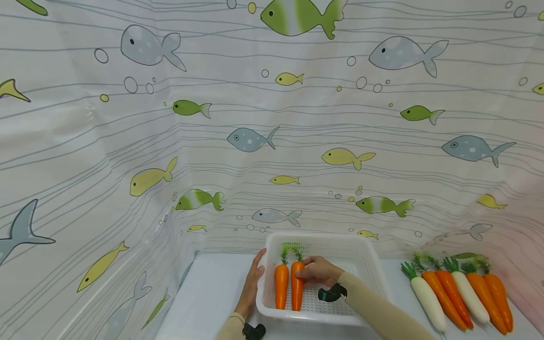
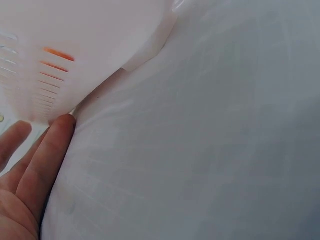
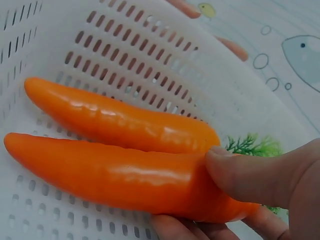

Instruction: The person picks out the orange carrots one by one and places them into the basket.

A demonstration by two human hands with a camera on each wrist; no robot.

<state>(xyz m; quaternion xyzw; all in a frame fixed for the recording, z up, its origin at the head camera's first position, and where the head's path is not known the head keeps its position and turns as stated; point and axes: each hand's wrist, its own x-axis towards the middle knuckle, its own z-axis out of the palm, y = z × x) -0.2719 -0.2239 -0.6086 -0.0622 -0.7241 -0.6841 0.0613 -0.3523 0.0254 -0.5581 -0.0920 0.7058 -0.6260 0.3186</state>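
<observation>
A white slotted plastic basket (image 1: 340,318) stands on the table with two orange carrots inside, side by side, green tops toward the far end. My right hand (image 1: 320,272) grips the right carrot (image 1: 297,293) near its leafy end; in the right wrist view the thumb (image 3: 240,172) lies on top and fingers curl underneath. Left of it, apart from my hand, lies the other carrot (image 1: 281,288). Along the basket's left outer side is my left hand (image 1: 251,283), its fingers (image 2: 50,150) extended and touching the wall low down in the left wrist view.
To the basket's right lies a row of vegetables: white radishes (image 1: 429,304) and several more carrots (image 1: 498,297), tops pointing away. A fish-patterned sheet (image 1: 314,118) rises behind and at both sides of the white tabletop (image 1: 208,288).
</observation>
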